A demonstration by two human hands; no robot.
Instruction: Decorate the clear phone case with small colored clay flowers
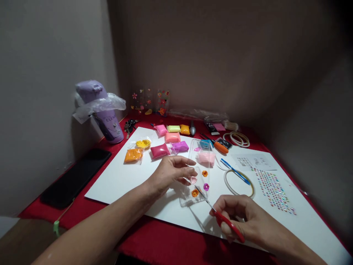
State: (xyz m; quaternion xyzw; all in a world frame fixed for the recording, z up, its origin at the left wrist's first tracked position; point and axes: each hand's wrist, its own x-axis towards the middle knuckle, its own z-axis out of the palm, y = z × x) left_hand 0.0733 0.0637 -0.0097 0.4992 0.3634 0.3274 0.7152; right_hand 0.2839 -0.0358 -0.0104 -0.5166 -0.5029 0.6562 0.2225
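My left hand is closed around the left side of a clear phone case, fingers over its edge. On the case sit small clay flowers: a pale pink flower by my fingertips, an orange flower, a yellow-orange flower and a magenta flower. My right hand grips a pair of scissors by the red handle. The blade tips point at the case, close to the lower orange flower; whether they touch it I cannot tell.
A white board on red cloth carries several clay packets, a blue tool, tape rolls and a gem sticker sheet. A black phone and a purple tumbler stand left. Decorated cases lean behind.
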